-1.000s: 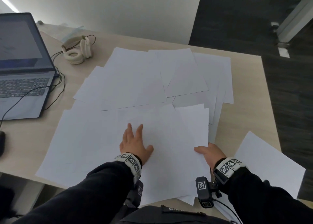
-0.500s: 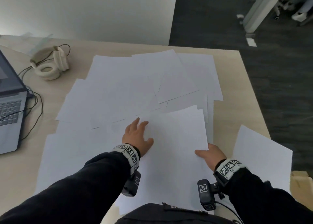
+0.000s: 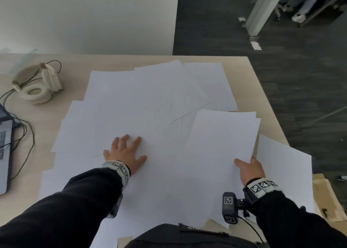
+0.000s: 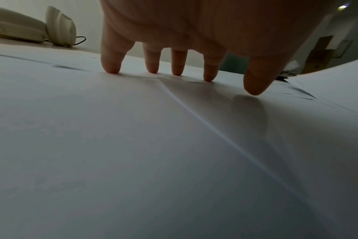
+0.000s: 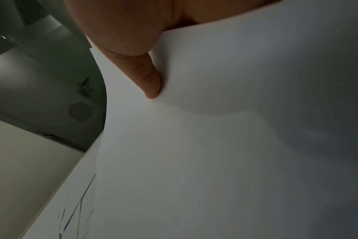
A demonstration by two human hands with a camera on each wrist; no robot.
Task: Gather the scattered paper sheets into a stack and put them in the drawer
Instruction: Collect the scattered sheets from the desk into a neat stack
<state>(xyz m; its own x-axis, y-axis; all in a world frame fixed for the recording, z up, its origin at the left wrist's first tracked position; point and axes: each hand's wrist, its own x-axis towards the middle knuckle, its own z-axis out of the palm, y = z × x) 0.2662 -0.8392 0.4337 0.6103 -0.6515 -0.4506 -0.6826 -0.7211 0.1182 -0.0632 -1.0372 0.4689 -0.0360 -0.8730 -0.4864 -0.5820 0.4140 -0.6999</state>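
So the left hand (image 3: 124,153) is flat on the paper sheets (image 3: 142,107), fingers (image 4: 112,63) spread and straight, tips pressing down on the top layer, not gripping anything. The sheets are fanned out all over the counter (image 3: 249,90), overlapping every which way, running from just under that hand out past its fingertips and off to both sides.

The right hand (image 3: 248,169) is pinching the edge of a small bunch of sheets (image 3: 223,137), thumb (image 3: 240,163) on top and the other fingers tucked under; the right wrist view shows one finger (image 5: 148,77) pressed against the underside, and the paper bows a bit there. That bunch stretches away from the hand and lies over the spread pile. One more sheet (image 3: 283,172) sits just outside the right hand, hanging over the counter's edge.

Well out past the left hand, off to its outer side, there's a pair of cream headphones (image 3: 37,86) with a dark cable (image 3: 22,127), plus the corner of a laptop (image 3: 4,153).
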